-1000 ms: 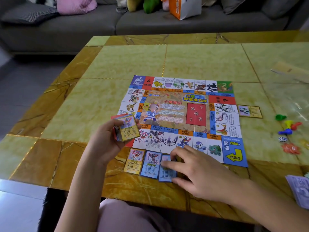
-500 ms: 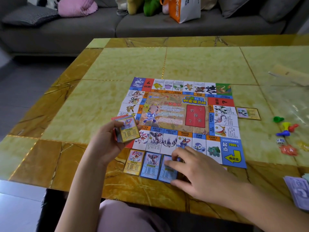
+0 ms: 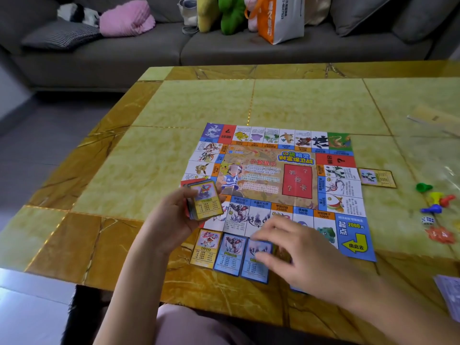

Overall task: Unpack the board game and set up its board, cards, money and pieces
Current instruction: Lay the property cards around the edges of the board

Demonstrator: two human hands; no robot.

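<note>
While in left hand [image 3: 171, 220], card stack [image 3: 205, 200].

Board [image 3: 273, 180] unfolded, flat on table. Card deck [image 3: 205, 200] face up, gripped in left hand [image 3: 171, 220] at board's 8 o'clock. Three cards [image 3: 231, 253] face up in a row along the 6 o'clock edge; single card [image 3: 377, 178] at 3. Pawns [image 3: 434, 197] and die [image 3: 427, 219] farther out at 3; banknotes [image 3: 450, 297] at 4.

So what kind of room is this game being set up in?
Most likely a home living room: a grey sofa with a pink cushion and plush toys stands behind a low, marble-patterned coffee table, where the game board is spread out.
</note>
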